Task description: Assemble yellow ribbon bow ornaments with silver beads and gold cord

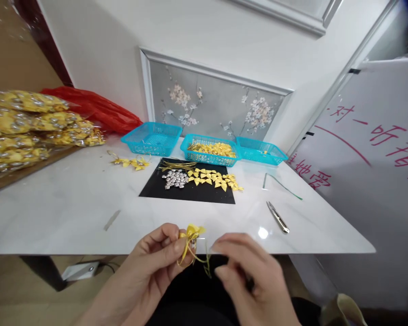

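Note:
Between the thumb and fingers of my left hand is a yellow ribbon bow, pinched just above the table's front edge. A shiny silver bead shows beneath it, partly covered by thin gold strands. One loose gold-green tie hangs off to the right. My right hand is close to that tie, slightly blurred, its thumb and curled fingers apart with nothing visible between them. Beyond my hands, a black mat carries silver beads, rows of yellow bows and gold ties.
Small snips and a green strand lie at the right. Three blue baskets line the wall; the middle one holds yellow bows. Another yellow piece lies left of the mat. Bagged yellow bundles are stacked far left.

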`<state>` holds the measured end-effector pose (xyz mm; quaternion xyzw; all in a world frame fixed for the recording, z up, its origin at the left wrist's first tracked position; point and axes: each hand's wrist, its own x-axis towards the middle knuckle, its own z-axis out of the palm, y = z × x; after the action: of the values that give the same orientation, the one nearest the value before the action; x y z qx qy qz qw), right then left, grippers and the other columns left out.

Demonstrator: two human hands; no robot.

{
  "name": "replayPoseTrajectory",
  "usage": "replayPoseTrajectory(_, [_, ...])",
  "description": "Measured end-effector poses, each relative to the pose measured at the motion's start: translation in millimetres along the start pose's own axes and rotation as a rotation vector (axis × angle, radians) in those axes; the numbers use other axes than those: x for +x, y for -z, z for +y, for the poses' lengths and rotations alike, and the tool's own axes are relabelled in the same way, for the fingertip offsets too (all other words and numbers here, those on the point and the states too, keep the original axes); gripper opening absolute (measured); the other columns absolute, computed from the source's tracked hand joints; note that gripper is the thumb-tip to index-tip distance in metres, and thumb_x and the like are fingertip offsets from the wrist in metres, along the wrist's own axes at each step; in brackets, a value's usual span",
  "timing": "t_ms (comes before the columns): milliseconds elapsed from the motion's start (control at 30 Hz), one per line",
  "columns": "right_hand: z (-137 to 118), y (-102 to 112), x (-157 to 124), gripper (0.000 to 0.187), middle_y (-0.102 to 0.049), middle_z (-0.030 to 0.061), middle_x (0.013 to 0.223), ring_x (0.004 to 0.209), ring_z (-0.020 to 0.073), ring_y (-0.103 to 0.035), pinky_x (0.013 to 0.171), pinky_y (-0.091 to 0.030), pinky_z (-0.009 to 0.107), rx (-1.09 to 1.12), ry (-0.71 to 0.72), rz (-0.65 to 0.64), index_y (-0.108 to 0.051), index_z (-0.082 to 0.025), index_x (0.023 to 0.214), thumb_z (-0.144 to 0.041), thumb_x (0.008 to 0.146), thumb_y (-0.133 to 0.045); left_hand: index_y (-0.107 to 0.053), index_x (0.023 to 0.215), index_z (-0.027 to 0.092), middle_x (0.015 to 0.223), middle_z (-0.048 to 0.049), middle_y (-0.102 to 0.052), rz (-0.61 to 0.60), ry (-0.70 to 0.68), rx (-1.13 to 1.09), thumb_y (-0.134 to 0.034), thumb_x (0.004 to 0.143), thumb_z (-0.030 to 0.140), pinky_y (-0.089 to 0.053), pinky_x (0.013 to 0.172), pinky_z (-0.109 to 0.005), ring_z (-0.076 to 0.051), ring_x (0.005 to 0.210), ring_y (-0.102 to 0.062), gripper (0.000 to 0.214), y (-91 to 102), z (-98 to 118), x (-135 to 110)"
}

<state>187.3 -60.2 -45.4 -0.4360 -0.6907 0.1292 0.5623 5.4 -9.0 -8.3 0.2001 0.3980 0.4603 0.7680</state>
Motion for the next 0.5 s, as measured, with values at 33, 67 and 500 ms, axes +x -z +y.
replayPoseTrajectory(33, [-0.3,5.6,2.5,0.024,-0.069,0.0029,0.102,0.055,0.0074,-0.057,0.048,-0.046,0.020,0.028,-0.027,0.041,-0.069,-0.025,0.112,-0.010,0.095,-0.059,-0.080,0.062,0.018,0.067,0.0000,-0.075,0.019,0.014,-0.019,-0.109,0.030,0.012,-0.064,0.060,-0.016,-0.012,0.061,-0.072,0.044,-1.2,0.9,-1.1])
replayPoseTrajectory(67, [-1.1,9.3,5.9,0.022,-0.069,0.0023,0.100,0.053,0.0070,-0.056,0.046,-0.045,0.020,0.029,-0.034,0.071,-0.068,-0.024,0.111,-0.010,0.096,-0.061,-0.080,0.062,0.017,0.068,-0.0003,-0.076,0.033,0.024,-0.028,-0.109,0.028,0.011,-0.065,0.061,-0.017,-0.012,0.062,-0.073,0.045,-2.3,1.8,-2.0])
replayPoseTrajectory(500, [-6.5,-17.2,16.5,0.022,-0.067,0.0016,0.077,0.067,0.0142,-0.063,0.059,-0.049,0.024,0.006,0.021,0.009,-0.069,-0.019,0.087,-0.007,0.098,-0.054,-0.073,0.063,0.020,0.067,0.0018,-0.069,-0.122,-0.060,0.256,-0.105,0.055,0.028,-0.056,0.062,-0.016,-0.012,0.066,-0.061,0.034,5.5,-0.6,3.4])
